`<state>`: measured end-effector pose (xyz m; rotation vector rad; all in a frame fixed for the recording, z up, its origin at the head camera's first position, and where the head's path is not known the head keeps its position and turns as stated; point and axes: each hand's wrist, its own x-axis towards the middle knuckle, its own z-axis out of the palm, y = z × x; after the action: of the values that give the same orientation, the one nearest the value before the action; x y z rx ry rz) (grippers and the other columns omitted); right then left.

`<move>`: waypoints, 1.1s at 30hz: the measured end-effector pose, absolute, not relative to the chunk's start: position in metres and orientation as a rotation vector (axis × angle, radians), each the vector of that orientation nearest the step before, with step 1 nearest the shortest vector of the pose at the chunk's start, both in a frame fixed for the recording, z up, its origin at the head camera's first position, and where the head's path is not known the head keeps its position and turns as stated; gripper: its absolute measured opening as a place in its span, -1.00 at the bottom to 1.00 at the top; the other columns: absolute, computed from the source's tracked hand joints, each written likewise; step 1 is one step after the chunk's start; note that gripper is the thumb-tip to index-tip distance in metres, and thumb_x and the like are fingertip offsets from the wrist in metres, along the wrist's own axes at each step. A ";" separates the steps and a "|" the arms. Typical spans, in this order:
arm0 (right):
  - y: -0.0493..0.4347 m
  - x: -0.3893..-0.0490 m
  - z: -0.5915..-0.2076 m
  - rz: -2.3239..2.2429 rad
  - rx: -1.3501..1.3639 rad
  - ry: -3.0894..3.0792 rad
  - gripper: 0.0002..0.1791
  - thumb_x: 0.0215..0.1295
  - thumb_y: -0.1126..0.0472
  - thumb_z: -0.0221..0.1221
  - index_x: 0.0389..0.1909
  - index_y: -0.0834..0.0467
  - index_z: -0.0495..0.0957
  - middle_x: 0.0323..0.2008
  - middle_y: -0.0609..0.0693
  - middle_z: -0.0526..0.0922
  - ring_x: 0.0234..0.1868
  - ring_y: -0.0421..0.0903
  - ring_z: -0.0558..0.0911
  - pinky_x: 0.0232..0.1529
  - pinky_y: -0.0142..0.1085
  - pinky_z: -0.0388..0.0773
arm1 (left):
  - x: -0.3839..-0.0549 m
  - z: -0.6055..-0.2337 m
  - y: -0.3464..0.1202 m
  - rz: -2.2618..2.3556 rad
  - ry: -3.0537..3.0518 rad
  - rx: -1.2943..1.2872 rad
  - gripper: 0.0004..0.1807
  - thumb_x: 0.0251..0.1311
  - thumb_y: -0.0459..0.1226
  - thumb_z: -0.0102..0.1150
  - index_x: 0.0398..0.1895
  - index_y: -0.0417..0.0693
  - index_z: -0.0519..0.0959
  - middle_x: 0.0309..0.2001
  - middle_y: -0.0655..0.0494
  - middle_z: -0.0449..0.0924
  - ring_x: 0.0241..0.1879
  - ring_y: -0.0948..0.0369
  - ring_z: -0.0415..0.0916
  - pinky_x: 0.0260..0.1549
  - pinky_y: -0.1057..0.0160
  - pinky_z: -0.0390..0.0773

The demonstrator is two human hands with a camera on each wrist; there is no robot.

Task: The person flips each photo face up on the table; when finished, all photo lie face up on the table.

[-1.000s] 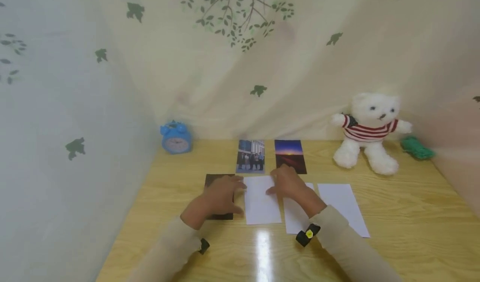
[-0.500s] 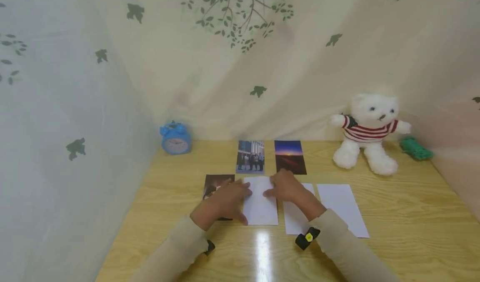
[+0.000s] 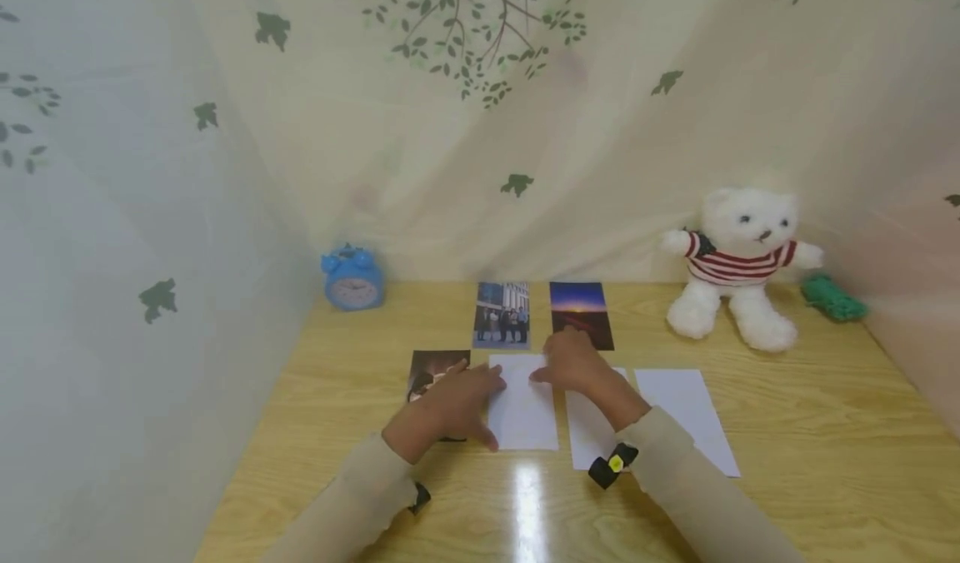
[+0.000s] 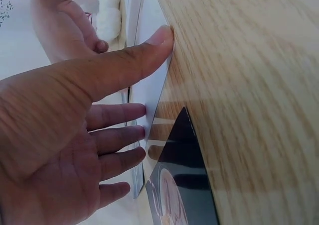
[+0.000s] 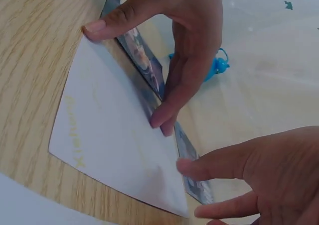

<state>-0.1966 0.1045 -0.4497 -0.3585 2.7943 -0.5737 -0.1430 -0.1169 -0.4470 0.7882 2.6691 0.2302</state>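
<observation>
Pale cloth printed with green leaves, branches and birds (image 3: 420, 155) hangs behind and beside a wood-grained worktop (image 3: 825, 430). At the centre of the worktop lies a white card (image 3: 522, 413), flat, between the two hands. The left hand (image 3: 453, 401) has its fingers extended, the thumb at the near left corner of the card and the fingertips along its left edge. The right hand (image 3: 581, 367) reaches over from the other side, thumb extended onto the card and fingers near its far right corner; neither hand is clenched or closed round anything.

Writing: the right wrist view shows faint yellow lettering (image 5: 75, 130) along one side of the card; it appears to begin "Xi", the remainder being too faint to read with certainty. Numerals on the blue alarm clock (image 3: 355, 284), at the back left, are too small to read.

Around the card: a dark photograph (image 3: 433, 361), partly covered by the left hand; behind, a group photograph (image 3: 501, 317) and a sunset photograph (image 3: 579, 303); to the right, a second white card (image 3: 591, 430), partly beneath the right arm, and a third (image 3: 682, 405). A white plush bear (image 3: 750, 255) in a red-striped shirt sits at the back right, beside a green bundle (image 3: 834, 296).
</observation>
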 end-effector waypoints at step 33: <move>0.115 -0.212 -0.457 -1.412 -0.080 2.363 -0.80 0.42 0.24 0.31 -0.09 0.31 0.73 -0.07 0.20 0.78 -0.23 -0.07 0.74 -0.21 -0.24 0.75 | -0.151 -0.441 -0.112 0.274 2.656 0.783 -0.19 0.26 0.32 0.30 0.33 -0.06 0.56 0.36 -0.04 0.61 0.34 0.03 0.58 0.52 -0.10 0.35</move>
<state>-0.2122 0.1151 -0.4567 -0.0803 2.3630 -1.4116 -0.1513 -0.1122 -0.4409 0.7828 2.6558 0.2742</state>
